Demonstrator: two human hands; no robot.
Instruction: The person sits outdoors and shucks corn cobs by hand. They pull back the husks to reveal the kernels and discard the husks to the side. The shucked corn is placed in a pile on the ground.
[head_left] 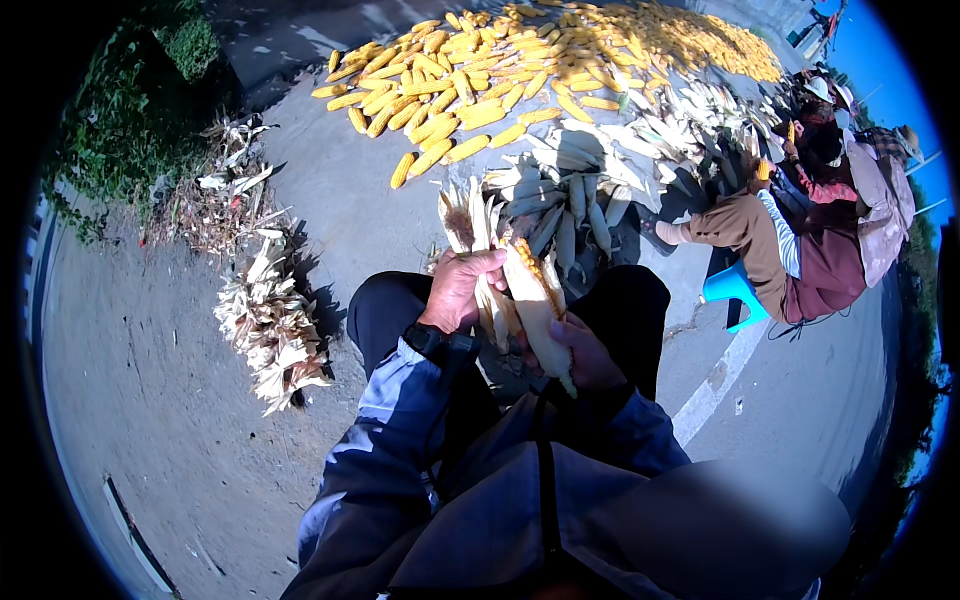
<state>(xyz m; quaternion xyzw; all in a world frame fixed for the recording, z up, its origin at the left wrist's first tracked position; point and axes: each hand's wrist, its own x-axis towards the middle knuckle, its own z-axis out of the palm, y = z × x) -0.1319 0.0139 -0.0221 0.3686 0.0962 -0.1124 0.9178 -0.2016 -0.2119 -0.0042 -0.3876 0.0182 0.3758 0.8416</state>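
Between my hands, over my lap, is a partly husked ear of corn (541,310). Yellow kernels show at its upper end, and pale husk still wraps the lower part. My right hand (592,352) is closed round the lower part of the ear, its fingers partly hidden behind it. Closed on a bunch of pale husk leaves (470,218) beside the ear is my left hand (460,287); brown silk shows among the leaves. Just beyond my knees lie unhusked ears (568,230) in pale husks.
A broad spread of bare yellow cobs (450,90) covers the pavement ahead. Stripped husks (272,325) are heaped to my left, near green bushes (110,130). At the right, people sit by the husk-covered ears, one near a blue stool (735,292).
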